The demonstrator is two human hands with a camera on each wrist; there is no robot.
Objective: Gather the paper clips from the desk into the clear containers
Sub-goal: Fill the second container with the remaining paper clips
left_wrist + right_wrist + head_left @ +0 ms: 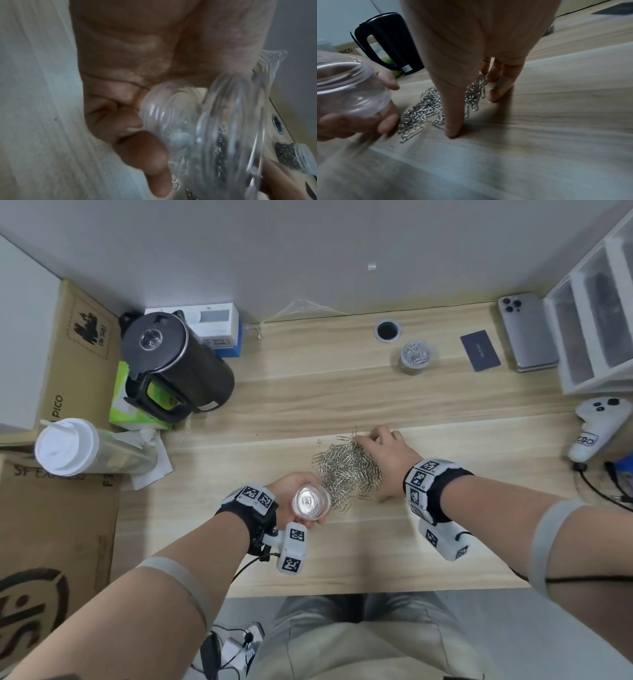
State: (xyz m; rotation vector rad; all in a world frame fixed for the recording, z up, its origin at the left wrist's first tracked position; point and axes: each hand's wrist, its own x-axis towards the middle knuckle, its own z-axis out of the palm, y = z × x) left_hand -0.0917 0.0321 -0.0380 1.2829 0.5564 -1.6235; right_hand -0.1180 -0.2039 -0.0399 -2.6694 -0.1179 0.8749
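A heap of silver paper clips [344, 470] lies mid-desk on the wooden desk [308, 405]. My right hand [380, 460] arches over the heap's right side with its fingers straight. Its thumb [453, 129] and fingertips [496, 93] touch the desk on either side of the paper clips [426, 108]. My left hand [286, 486] grips an empty clear container [311, 503] just left of the heap, its mouth facing up. The container [205, 128] shows close up, and its threaded neck [346, 86] tilts toward the clips. A second clear container [416, 356], full of clips, stands at the back.
A black kettle [171, 361] and a lidded white cup [68, 446] stand at the left among cardboard boxes. At the back right lie a phone [527, 333] and a blue card [479, 350], beside a white shelf unit [596, 326]. A white controller [596, 429] sits at the right edge.
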